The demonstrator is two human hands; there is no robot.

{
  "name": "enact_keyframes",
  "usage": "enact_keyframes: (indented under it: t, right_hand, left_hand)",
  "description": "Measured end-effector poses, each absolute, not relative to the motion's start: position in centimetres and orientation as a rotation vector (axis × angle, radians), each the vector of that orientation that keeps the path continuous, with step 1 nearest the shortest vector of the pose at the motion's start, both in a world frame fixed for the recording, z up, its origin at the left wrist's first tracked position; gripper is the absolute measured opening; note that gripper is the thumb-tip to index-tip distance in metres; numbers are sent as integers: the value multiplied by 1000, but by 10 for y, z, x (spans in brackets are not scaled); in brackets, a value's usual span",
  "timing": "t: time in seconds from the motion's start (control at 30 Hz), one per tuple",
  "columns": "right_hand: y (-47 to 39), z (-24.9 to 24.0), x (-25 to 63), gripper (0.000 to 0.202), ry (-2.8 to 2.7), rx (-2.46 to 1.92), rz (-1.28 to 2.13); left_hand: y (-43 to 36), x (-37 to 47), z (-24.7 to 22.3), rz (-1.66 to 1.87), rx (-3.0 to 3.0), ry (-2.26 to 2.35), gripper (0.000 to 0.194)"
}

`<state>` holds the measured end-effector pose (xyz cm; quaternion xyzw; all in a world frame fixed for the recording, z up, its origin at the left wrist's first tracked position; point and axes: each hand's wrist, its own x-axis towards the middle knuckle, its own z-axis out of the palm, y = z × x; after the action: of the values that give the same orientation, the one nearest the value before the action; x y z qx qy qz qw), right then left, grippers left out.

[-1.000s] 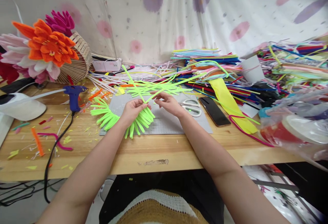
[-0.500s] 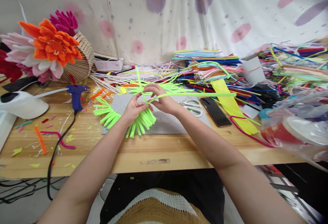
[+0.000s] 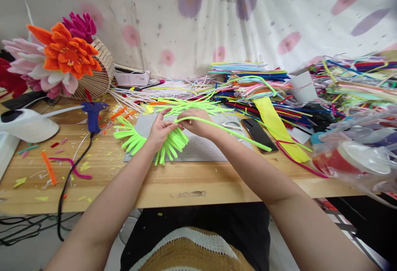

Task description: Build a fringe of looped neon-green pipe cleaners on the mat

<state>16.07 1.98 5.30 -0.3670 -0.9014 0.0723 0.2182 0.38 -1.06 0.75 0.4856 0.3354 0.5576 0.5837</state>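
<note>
Pinched in the left hand (image 3: 159,131), the green strand (image 3: 223,127), tail toward four o'clock, is best bent tightly, the right hand (image 3: 196,128) curled, hold unclear.

Basket (image 3: 94,84) tipped sideways at left of bench (image 3: 186,178), orange flower (image 3: 68,52) at its mouth. Blue glue gun (image 3: 93,116) nearby, black cord (image 3: 66,183) trailing over front edge. Dark phone (image 3: 256,129) flat, yellow strip (image 3: 277,128) beside it. Spotted curtain (image 3: 214,22) behind. Plastic bag (image 3: 384,147) at right.
</note>
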Motion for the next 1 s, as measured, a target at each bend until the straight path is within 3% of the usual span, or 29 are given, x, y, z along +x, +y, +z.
enact_keyframes:
  t: [0.17, 0.5, 1.0]
  right_hand:
    - [16, 55, 161, 24, -2565, -1226, 608]
    - [-4, 51, 157, 34, -2783, -1425, 23]
    - [-1, 48, 163, 36, -2817, -1406, 122]
  left_hand:
    - [-10, 7, 4, 1323, 1072, 893, 57]
    - [-4, 8, -4, 1324, 985, 1111, 41]
    - [-6, 2, -4, 1122, 1011, 1154, 39]
